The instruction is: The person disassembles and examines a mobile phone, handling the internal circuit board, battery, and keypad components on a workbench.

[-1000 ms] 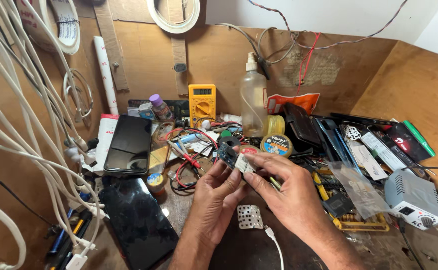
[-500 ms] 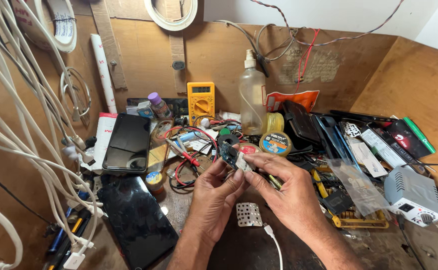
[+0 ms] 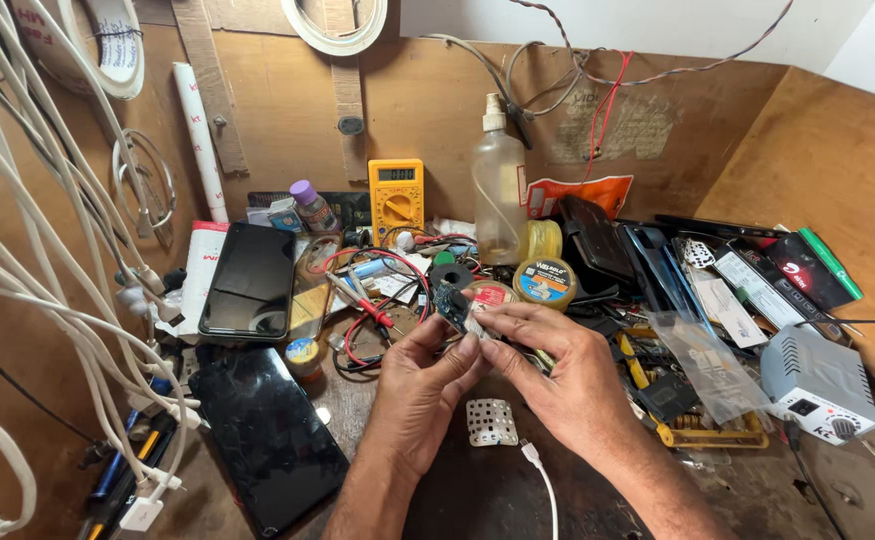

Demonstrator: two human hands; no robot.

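Note:
Over the middle of a cluttered workbench, my left hand (image 3: 420, 390) and my right hand (image 3: 563, 375) meet at the fingertips. Together they pinch a small dark circuit board (image 3: 455, 305) with a pale metal part on it. The board sits tilted between both thumbs and forefingers. Below the hands lies a small white perforated metal shield (image 3: 492, 422) and a white cable plug (image 3: 531, 455).
Two dark phones (image 3: 250, 280) (image 3: 268, 435) lie at left, beside hanging white cables (image 3: 48, 300). A yellow multimeter (image 3: 396, 200), clear squeeze bottle (image 3: 500, 190), solder tins (image 3: 546, 281), red probe wires (image 3: 383, 300), a grey power unit (image 3: 820, 382) and plastic bag (image 3: 703, 362) crowd the bench.
Both hands keep hold of the small board in nearly the same place; the fingers shift slightly around it. Nothing else on the bench has moved.

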